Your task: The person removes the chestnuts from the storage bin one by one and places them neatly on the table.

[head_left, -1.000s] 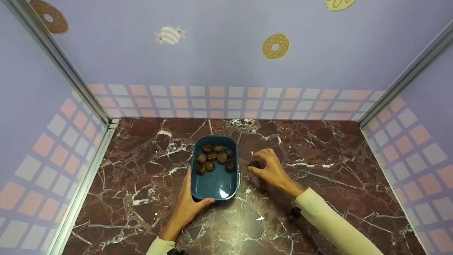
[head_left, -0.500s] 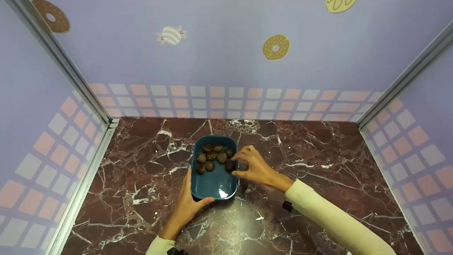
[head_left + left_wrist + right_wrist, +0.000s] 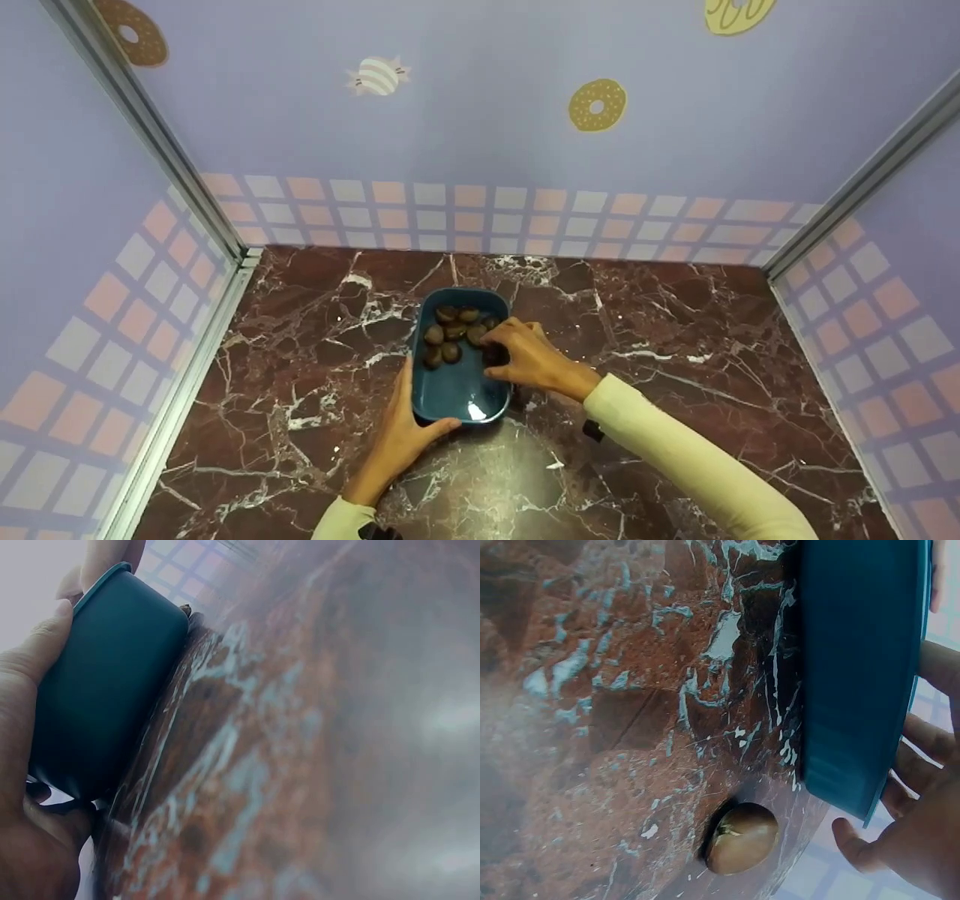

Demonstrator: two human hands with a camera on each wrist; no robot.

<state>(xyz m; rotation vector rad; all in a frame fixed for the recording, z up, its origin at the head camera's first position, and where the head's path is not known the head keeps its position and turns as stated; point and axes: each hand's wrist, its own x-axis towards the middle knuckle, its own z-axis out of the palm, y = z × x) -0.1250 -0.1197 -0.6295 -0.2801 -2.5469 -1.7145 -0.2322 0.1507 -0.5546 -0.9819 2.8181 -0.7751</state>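
A dark teal rectangular container (image 3: 457, 394) stands on the table with several brown chestnuts (image 3: 455, 331) in its far half. My left hand (image 3: 405, 435) grips its near left corner, thumb over the near rim and fingers along the left side. In the left wrist view, the thumb (image 3: 49, 641) presses the container wall (image 3: 112, 675). My right hand (image 3: 529, 356) reaches over the right rim, with thumb and fingers curled round a dark chestnut (image 3: 495, 355) inside. Its fingertips are partly hidden. The right wrist view has another chestnut (image 3: 742, 838) on the table beside the container.
The table (image 3: 675, 390) is dark red marble with white veins. Lilac walls with a checked border (image 3: 510, 210) enclose it at the back and both sides. Metal rails (image 3: 180, 397) run along the corners and the left edge.
My right hand has moved left from the table beside the container to over its right rim, and its fingers now reach round a chestnut inside. The left hand keeps its grip.
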